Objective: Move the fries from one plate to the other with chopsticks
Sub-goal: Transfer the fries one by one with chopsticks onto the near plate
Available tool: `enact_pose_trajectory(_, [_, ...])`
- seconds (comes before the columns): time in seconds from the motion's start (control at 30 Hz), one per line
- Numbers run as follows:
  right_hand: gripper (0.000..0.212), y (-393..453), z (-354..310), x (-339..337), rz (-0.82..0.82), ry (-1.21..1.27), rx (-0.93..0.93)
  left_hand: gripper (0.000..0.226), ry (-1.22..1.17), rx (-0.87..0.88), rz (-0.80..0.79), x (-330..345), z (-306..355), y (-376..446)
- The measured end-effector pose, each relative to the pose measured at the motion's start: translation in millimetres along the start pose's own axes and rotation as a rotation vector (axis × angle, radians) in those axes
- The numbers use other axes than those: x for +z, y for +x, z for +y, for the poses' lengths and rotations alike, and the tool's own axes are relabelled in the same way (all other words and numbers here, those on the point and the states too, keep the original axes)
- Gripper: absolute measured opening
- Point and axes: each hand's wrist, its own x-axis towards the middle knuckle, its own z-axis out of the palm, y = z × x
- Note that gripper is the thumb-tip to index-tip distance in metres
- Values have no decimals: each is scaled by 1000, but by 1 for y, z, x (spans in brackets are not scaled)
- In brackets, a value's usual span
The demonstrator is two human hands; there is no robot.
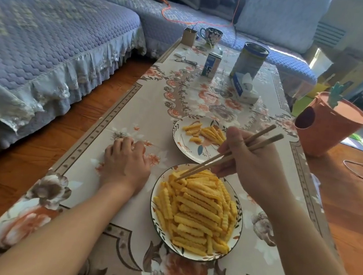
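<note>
Right hand point(249, 165) grips wooden chopsticks point(226, 156); tips touch crinkle-cut fries point(197, 209).

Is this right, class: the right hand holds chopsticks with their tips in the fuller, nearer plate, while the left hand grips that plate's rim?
Not quite. The head view shows the left hand resting on the tablecloth beside the nearer plate, not gripping its rim. The rest stands: the right hand holds the chopsticks, tips in that plate's fries.

My yellow crinkle-cut fries point(197, 211) fill a white leaf-patterned plate point(236, 235) on the beige floral (orange roses) tablecloth point(181, 87).
</note>
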Motion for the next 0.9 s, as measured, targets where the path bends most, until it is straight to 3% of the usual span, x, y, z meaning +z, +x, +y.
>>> enact_pose_trajectory(0.13, [46,0,-7,-15,82,-17,-30,29,-5,4,-4,1,0,0])
enact_pose_trajectory(0.37, [35,49,32,-60,460,-103,-117,35,45,17,-2,3,-1,1])
enact_pose_trajectory(0.67, [32,95,72,-28,420,-167,-159,33,61,9,-14,5,-1,1])
enact_pose_trajectory(0.9, [33,104,70,-29,508,-192,-169,31,55,10,-1,5,0,2])
